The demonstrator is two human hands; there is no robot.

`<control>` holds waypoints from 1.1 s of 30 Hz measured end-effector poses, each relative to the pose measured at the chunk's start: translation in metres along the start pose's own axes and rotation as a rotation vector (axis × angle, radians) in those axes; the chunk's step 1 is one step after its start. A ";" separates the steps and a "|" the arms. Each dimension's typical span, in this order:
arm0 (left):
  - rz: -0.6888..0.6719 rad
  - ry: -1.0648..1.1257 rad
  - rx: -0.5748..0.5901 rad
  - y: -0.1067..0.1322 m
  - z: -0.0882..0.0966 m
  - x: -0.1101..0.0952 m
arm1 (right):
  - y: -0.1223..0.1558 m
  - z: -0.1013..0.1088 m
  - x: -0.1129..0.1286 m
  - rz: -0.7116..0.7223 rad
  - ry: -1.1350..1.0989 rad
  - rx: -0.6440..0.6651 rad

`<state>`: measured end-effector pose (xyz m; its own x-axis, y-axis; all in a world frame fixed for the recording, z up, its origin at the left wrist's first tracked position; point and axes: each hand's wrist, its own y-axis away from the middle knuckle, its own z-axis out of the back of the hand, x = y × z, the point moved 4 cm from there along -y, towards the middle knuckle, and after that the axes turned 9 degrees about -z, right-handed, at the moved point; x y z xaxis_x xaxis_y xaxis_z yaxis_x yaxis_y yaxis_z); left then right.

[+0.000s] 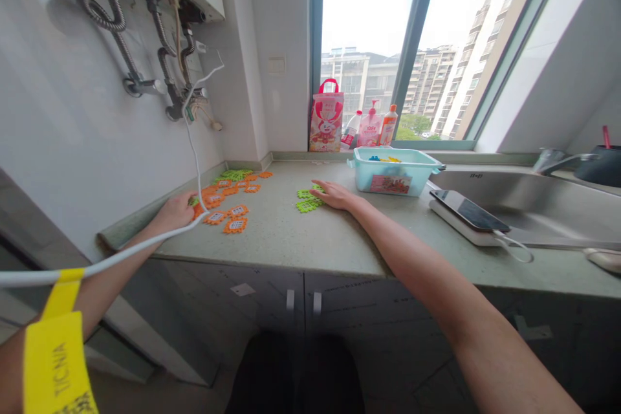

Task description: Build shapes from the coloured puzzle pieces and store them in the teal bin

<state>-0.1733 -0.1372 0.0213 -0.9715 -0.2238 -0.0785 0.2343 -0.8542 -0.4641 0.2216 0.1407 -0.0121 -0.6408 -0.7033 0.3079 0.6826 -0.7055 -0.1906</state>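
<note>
My left hand [175, 211] is at the left end of the counter with its fingers curled. A bit of a green toothed-edge piece [193, 200] shows at its fingertips, mostly hidden. Beside it lie several flat orange toothed-edge pieces [236, 226] with pale printed centres, some heaped together. Farther back, green pieces [235, 174] are gathered by the wall. Near the middle of the counter, my right hand [336, 196] lies palm down with fingers stretched out over the edge of a few green pieces [308, 206].
A light blue tub [395, 171] holding blue and yellow pieces stands right of centre. Next to the steel sink [557, 207] a phone [470, 210] rests on a white block with a cable. Bottles [369, 128] and a pink bag [326, 121] line the windowsill. A white cable [194, 149] crosses the left side.
</note>
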 end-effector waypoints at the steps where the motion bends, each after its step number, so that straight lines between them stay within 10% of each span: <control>1: 0.006 -0.010 -0.003 0.000 0.000 -0.001 | 0.000 0.000 0.000 0.000 -0.003 0.001; 13: -0.254 0.024 -0.232 0.019 0.031 -0.050 | -0.001 0.005 -0.001 -0.014 -0.041 0.031; 20: -0.581 0.018 -0.150 -0.050 0.005 -0.118 | -0.002 0.005 -0.005 -0.012 -0.081 0.041; 26: -0.169 -0.110 -0.041 -0.152 -0.017 -0.058 | -0.005 0.003 -0.012 -0.009 -0.117 0.033; 33: -0.003 -0.152 0.240 -0.167 -0.073 0.013 | -0.006 0.000 -0.015 0.007 -0.016 -0.001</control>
<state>-0.2282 0.0373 0.0333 -0.9597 -0.2736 0.0637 0.2513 -0.9375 -0.2406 0.2268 0.1553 -0.0159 -0.6305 -0.7066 0.3211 0.6865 -0.7007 -0.1940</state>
